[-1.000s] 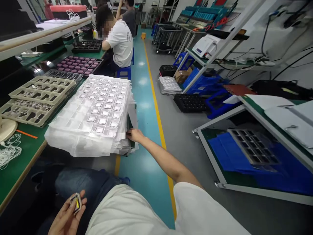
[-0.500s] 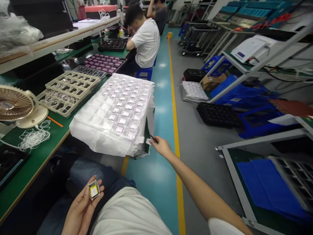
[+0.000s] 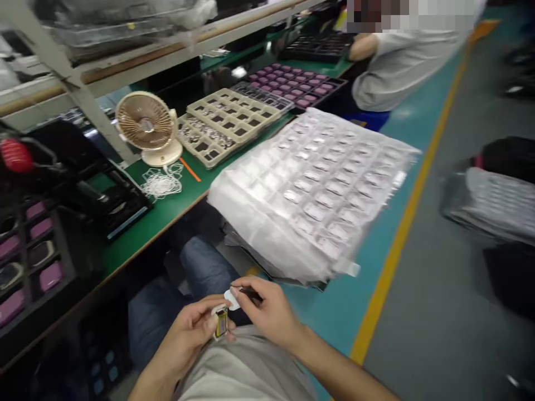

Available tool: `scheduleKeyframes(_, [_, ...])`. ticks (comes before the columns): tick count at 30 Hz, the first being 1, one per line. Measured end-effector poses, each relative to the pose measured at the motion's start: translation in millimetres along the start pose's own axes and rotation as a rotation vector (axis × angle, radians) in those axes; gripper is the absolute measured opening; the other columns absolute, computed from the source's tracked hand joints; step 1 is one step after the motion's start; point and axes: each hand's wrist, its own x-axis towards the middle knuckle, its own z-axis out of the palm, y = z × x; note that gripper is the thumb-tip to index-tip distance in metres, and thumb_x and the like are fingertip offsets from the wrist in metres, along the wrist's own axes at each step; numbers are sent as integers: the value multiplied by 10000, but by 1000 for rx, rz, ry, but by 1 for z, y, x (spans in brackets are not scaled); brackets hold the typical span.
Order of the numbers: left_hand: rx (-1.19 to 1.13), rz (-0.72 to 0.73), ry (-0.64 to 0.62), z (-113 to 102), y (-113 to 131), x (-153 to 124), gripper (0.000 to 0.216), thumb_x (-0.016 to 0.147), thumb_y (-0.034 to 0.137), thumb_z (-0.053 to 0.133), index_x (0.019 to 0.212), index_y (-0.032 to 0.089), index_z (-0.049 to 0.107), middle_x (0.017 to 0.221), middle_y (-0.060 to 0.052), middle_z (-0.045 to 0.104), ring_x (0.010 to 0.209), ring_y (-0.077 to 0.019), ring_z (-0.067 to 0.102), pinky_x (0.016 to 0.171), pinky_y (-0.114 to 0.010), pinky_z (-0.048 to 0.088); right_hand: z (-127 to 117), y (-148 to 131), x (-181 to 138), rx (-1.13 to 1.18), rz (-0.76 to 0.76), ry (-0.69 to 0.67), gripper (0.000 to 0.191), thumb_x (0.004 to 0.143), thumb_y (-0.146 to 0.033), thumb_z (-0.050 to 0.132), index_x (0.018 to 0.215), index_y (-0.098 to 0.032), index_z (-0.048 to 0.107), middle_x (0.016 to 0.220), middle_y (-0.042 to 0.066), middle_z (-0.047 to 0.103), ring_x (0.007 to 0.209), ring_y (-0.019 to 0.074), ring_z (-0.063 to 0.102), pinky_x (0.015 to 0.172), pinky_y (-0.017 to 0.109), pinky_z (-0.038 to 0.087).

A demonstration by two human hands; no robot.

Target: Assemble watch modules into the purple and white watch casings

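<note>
My left hand [image 3: 192, 328] grips a small clear-edged case [image 3: 221, 322], watch-like in shape, with a yellow battery-like block inside. Close beside it, my right hand [image 3: 267, 309] pinches a thin white piece [image 3: 232, 299] between thumb and fingertips. A dark slim tool [image 3: 253, 295], probably tweezers, is also tucked in the right hand. The white piece is just above the case; whether they touch I cannot tell. Both hands are over my lap. Beyond them lies a stack of clear plastic trays [image 3: 267, 217], its pockets partly filled with small pale parts.
On the green bench [image 3: 167, 217] stand a small fan [image 3: 146, 125], a bundle of white cord [image 3: 161, 182] and beige compartment trays [image 3: 234, 117]. A tray of purple parts [image 3: 292, 83] is farther back. Another person [image 3: 401, 67] sits beyond it. At left is a black tray [image 3: 62, 239].
My right hand has come from the tray stack's near corner to my left hand, bringing the white piece. The left hand has turned the case. My view has swung left.
</note>
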Motion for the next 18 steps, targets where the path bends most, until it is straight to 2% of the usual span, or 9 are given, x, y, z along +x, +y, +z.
scheduleKeyframes(3, [-164, 75, 89, -23, 6, -5, 406, 844, 393, 853, 1171, 155, 816, 1242, -167, 726, 963, -266, 742, 849, -381, 601, 17, -8, 30, 124, -67, -184, 304, 1019, -475, 644, 1141, -234, 782, 959, 67, 743, 736, 166, 656, 593, 260, 491])
scheduleKeyframes(6, [-379, 100, 75, -41, 8, -6, 444, 826, 351, 868, 1185, 98, 802, 950, -145, 787, 882, -232, 746, 809, -326, 608, 36, -3, 43, 303, -97, -224, 418, 959, -524, 726, 1284, -264, 687, 1229, 98, 695, 586, 90, 499, 530, 249, 429])
scheduleKeyframes(8, [-483, 108, 54, -48, 9, -4, 438, 829, 324, 861, 1184, 76, 799, 919, -147, 799, 860, -217, 754, 786, -296, 612, 50, 2, 47, 395, -69, -218, 380, 929, -518, 769, 1186, -261, 655, 1316, 112, 676, 508, 49, 373, 508, 249, 404])
scheduleKeyframes(9, [-519, 110, 49, -51, 10, -4, 430, 829, 314, 859, 1180, 72, 800, 939, -148, 803, 857, -212, 759, 774, -285, 614, 57, 5, 49, 419, -63, -221, 339, 924, -505, 780, 1110, -253, 649, 1304, 113, 690, 497, 46, 365, 509, 252, 404])
scheduleKeyframes(11, [-567, 107, 38, -54, 12, -2, 421, 824, 303, 862, 1170, 71, 803, 958, -139, 804, 849, -205, 767, 756, -270, 619, 69, 10, 52, 448, -90, -220, 296, 920, -483, 790, 1030, -245, 653, 1243, 118, 727, 540, 79, 481, 523, 259, 423])
scheduleKeyframes(14, [-603, 100, 25, -56, 15, 0, 417, 816, 297, 870, 1162, 72, 806, 956, -128, 805, 836, -199, 774, 739, -263, 628, 80, 11, 59, 450, -172, -195, 296, 902, -471, 812, 1060, -245, 703, 1162, 132, 760, 715, 170, 667, 535, 266, 459])
scheduleKeyframes(18, [-600, 210, 63, -57, 16, -1, 398, 822, 267, 865, 1186, 116, 806, 1067, -120, 813, 914, -218, 779, 809, -302, 644, 77, -2, 65, 383, -223, -132, 281, 891, -474, 824, 1031, -244, 741, 1091, 136, 784, 628, 170, 666, 478, 278, 476])
